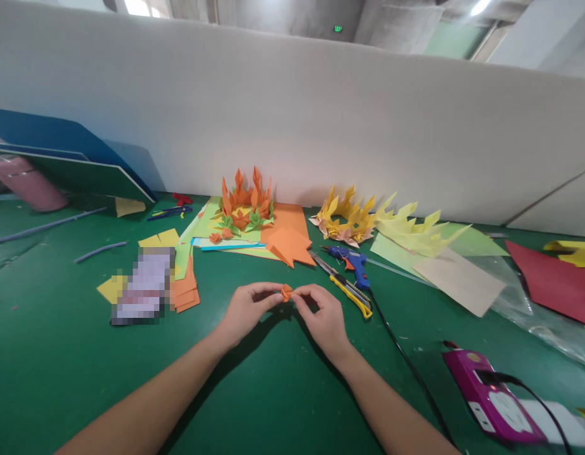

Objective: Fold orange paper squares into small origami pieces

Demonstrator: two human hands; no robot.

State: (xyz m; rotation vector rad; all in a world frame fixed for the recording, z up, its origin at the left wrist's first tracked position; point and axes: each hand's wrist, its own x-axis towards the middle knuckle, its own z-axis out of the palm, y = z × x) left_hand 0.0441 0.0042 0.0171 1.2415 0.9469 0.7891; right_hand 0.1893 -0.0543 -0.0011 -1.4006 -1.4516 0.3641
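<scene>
Between my two hands is a small folded orange paper piece (286, 292), held up over the green table. My left hand (249, 309) pinches its left side with thumb and forefinger. On its other side, the thumb and forefinger of my right hand (325, 316) are closed on it too. Beyond my hands stands an orange paper crown (247, 201) with green leaves, and two small orange paper flowers (221, 236) lie by its front. A yellow paper crown (347, 216) stands farther right. Close to my right hand lie a yellow-handled utility knife (352, 295) and a blue glue gun (352, 262).
Orange paper squares (186, 294) and a blurred-out phone-like object (144, 284) lie at left. A purple power strip (494, 395) sits at front right, with the glue gun's black cord (406, 354) nearby. The white partition (292, 120) borders the back of the green table (283, 404).
</scene>
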